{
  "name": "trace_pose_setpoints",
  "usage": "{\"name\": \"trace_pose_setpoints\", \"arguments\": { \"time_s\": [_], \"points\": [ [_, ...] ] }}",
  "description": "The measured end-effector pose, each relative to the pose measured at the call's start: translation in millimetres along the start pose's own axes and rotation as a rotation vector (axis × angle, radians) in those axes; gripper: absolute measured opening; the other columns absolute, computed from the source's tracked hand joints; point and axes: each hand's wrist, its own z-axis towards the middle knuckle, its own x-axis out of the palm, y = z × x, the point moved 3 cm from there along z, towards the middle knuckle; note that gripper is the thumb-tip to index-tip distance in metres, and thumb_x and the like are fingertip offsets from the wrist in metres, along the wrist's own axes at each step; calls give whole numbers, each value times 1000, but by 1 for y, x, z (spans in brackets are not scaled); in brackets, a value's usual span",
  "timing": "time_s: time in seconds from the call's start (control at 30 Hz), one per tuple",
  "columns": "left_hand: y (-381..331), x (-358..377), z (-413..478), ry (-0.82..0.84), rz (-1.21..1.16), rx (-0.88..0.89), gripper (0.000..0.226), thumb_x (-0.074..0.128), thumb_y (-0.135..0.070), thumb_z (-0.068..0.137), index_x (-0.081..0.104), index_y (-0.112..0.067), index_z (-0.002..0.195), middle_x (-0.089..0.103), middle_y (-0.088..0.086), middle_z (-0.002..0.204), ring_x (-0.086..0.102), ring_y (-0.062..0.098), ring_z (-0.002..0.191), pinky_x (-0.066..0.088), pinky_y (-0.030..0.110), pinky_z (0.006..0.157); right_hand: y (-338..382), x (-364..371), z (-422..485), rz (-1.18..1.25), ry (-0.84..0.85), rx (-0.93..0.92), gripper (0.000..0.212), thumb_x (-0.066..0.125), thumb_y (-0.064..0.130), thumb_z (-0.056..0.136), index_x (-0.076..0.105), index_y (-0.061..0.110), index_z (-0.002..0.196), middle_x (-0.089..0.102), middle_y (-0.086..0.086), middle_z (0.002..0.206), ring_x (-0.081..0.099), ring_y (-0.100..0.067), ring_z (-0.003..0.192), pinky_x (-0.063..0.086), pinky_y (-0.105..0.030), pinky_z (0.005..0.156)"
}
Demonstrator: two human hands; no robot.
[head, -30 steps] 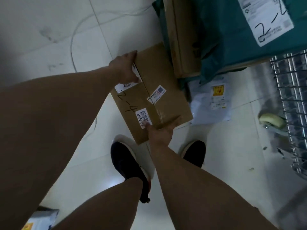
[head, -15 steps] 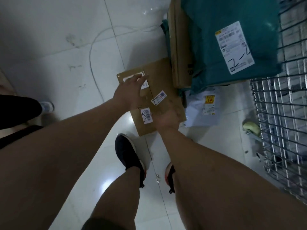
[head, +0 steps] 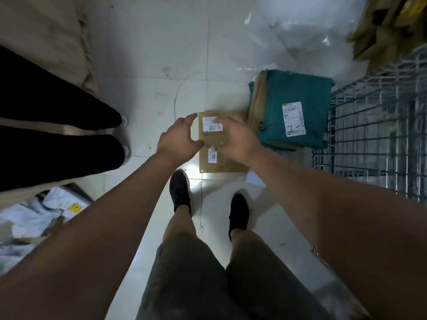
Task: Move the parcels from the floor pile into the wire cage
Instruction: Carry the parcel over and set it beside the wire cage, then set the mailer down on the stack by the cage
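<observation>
A flat brown cardboard box (head: 221, 162) with white labels lies low over the white tiled floor, just ahead of my feet. My left hand (head: 179, 138) grips its left edge, fingers at the far corner and thumb on top. My right hand (head: 239, 140) curls over its right half and covers part of the top label. Whether the box is off the floor I cannot tell. Right of it stands a teal bagged parcel (head: 293, 88) against a thin carton. The wire cage (head: 374, 135) fills the right side.
Another person's legs in black trousers (head: 57, 139) stand close on the left. White mailer bags (head: 32, 218) lie at the lower left. A large clear plastic bag (head: 312, 33) and flattened cardboard (head: 392, 21) are at the far right. My black shoes (head: 180, 192) stand behind the box.
My head has risen, so the floor looks farther off. My left hand slid to the box's left edge and my right hand moved up over its right half. The wire cage came further into view.
</observation>
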Motion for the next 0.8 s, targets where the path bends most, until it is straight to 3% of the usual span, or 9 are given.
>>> {"name": "trace_pose_setpoints", "arguments": {
  "time_s": [0.17,0.33,0.47,0.6,0.8],
  "points": [
    [-2,-71,-121,-101,-165,-155,73,71,-46,88,39,-37,153,58,-5,142,56,21,128,47,44,107,110,-38,-59,-173,140,-218,80,84,33,79,48,23,150,47,-8,142,52,-25,128,45,-37,108],
    [33,-124,-263,-273,-291,-331,63,71,-47,89,51,-34,147,62,-5,139,58,17,127,47,37,106,209,-23,-128,-311,278,-422,82,87,37,79,47,27,150,47,-8,144,54,-26,127,45,-34,108],
    [85,-145,-389,-443,-376,-535,58,71,-46,90,54,-34,144,62,-6,137,59,17,124,46,32,101,276,21,-191,-430,418,-598,82,86,38,79,48,28,150,47,-4,140,54,-21,123,40,-24,100],
    [134,-138,-506,-572,-505,-724,57,70,-48,90,55,-35,143,64,-7,134,60,18,121,47,35,103,335,84,-252,-582,540,-751,81,86,38,79,49,28,150,47,-7,140,54,-24,125,45,-32,105],
    [190,-93,-640,-744,-658,-909,52,69,-45,92,57,-33,141,66,-5,130,61,18,119,48,31,97,403,188,-326,-812,675,-914,76,83,40,80,49,28,148,50,-9,137,51,-25,129,44,-33,107]
  ]
}}
